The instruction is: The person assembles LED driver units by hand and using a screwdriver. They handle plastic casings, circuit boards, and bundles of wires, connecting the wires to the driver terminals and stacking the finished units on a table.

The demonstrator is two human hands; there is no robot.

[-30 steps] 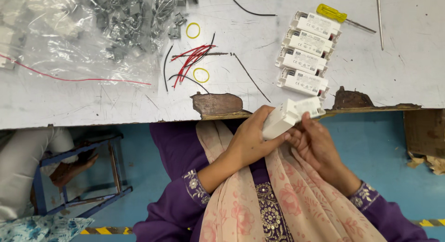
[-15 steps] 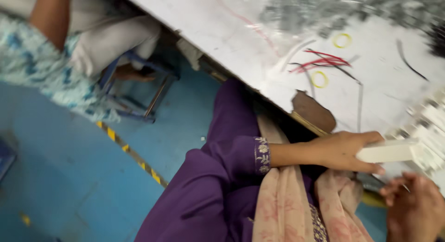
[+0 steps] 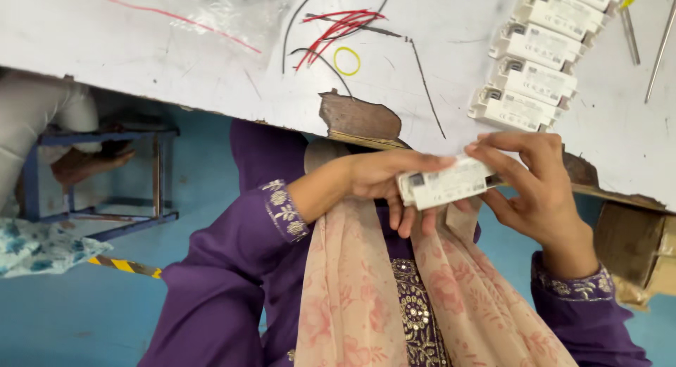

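— What's changing against half a second ago?

— I'm seeing the view swinging back level: the white worktable (image 3: 176, 64) is filling the top again. The left hand (image 3: 380, 180) was gripping the small white rectangular plastic box (image 3: 445, 184) alone while the right hung apart at five o'clock; now the right hand (image 3: 535, 187) is joining it, fingers curling over the box's right end. The left-hand fingers are wrapping its left end from beneath. The box is sitting mid-frame, just below the table's chipped edge.

— Anything hard to read?

— The stack of matching white boxes (image 3: 539, 57) at one o'clock is getting cut off by the top edge, as are the bundle of red and black wires (image 3: 338, 26) and the yellow rubber ring (image 3: 346, 60) at twelve. The box's underside is staying hidden behind fingers.
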